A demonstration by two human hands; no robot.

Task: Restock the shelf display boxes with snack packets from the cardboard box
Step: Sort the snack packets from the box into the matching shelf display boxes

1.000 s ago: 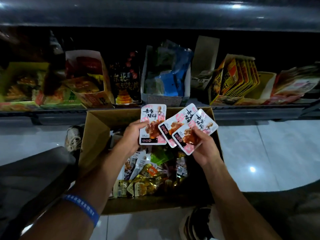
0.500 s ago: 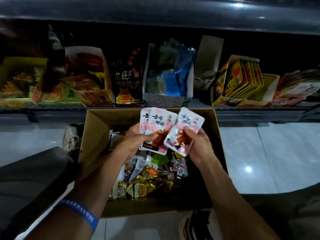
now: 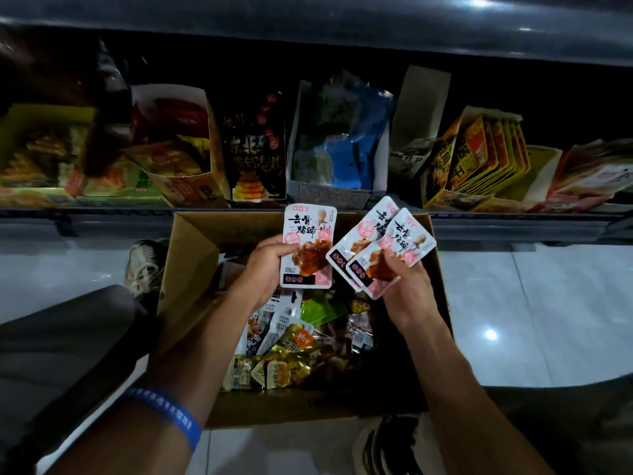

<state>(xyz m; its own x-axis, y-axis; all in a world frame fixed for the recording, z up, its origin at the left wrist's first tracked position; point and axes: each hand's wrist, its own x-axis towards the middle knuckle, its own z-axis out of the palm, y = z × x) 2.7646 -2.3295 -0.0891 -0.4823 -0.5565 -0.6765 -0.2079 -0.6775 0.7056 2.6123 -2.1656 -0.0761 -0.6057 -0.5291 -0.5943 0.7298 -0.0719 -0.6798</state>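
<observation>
While the head view looks down over the open cardboard box point(image 3: 191, 269) on the floor, both hands hover above it with matching pink-and-white snack packets. The left hand point(image 3: 265, 265) has thumb and fingers curled round the edge of one upright packet point(image 3: 308, 248); the right hand point(image 3: 400, 289) pinches two overlapping packets point(image 3: 380, 248) fanned at a tilt. More mixed packets lie loose in the box below. Beyond its far wall runs the shelf point(image 3: 102, 214) with a row of display boxes; one near the right, the yellow display box point(image 3: 544, 173), looks partly empty.

To do this step well, I judge the three packets should be squared into one stack, faces the same way, in one grip. The matching display box should be picked first; none with this pink design is plainly visible, so check the dim right end before placing.
</observation>
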